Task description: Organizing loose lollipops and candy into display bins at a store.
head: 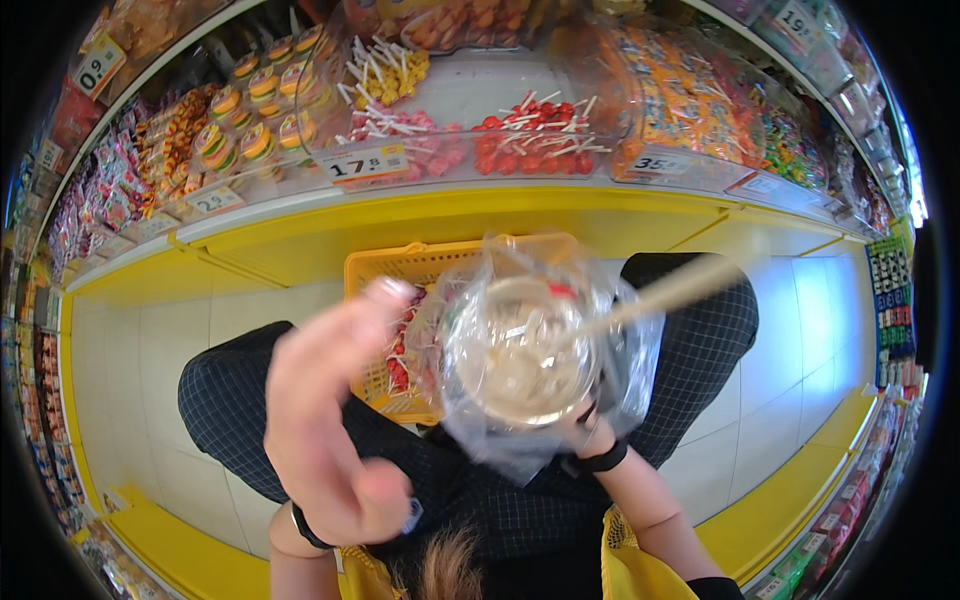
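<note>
My left hand (330, 420) is raised at the left of the middle, blurred, its fingers and thumb apart with nothing between them. My right hand (592, 431) is mostly hidden behind a clear plastic bag (637, 375) and holds it from below. A round, pale tub (517, 356) shows inside the bag, its contents unclear through the shiny plastic. A pale stick-like handle (667, 292), blurred, slants up to the right from the tub. Beneath the bag stands a yellow plastic basket (360, 274), partly hidden, with red-wrapped sweets (397, 367) in it.
Ahead, a shelf with a yellow base (450, 214) carries clear bins of yellow, pink and red lollipops (532, 139). Burger-shaped sweets (259, 142) lie to their left, orange-wrapped sweets (682, 97) to their right. My knees flank the basket on the tiled floor (780, 360).
</note>
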A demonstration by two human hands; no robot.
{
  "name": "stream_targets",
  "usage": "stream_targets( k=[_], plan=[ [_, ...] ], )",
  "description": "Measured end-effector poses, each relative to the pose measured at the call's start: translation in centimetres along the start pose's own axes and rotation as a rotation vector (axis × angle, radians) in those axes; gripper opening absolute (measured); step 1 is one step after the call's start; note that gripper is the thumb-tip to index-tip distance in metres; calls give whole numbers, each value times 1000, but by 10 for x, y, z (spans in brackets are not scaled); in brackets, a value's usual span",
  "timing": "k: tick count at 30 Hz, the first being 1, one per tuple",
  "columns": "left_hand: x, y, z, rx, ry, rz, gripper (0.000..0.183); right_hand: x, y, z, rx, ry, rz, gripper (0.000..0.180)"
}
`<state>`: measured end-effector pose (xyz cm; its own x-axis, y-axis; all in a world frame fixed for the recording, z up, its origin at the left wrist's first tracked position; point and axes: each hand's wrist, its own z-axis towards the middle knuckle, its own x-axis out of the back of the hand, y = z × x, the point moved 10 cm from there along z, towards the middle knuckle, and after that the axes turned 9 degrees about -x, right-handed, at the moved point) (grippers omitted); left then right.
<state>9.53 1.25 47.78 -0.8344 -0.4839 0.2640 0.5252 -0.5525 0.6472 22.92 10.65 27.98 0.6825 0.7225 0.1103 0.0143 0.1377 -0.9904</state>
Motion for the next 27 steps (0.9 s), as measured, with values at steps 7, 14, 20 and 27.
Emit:
stream_targets(
  k=[7, 14, 20, 27],
  plan=[
    [-22, -43, -5, 198, -19, -167, 57, 55, -53, 34, -202, 61, 484, 75],
    [-53, -24, -11, 189, -158, -180, 94, 67, -123, 36, -31, 5, 646, 92],
    [-57, 22, -1, -54, -50, 59, 99, 47, -175, 31, 68, 37, 546, 85],
    [-50, -23, -4, 312, 30, -167, 92, 0, -205, 40, 133, 182, 221, 84]
  ],
)
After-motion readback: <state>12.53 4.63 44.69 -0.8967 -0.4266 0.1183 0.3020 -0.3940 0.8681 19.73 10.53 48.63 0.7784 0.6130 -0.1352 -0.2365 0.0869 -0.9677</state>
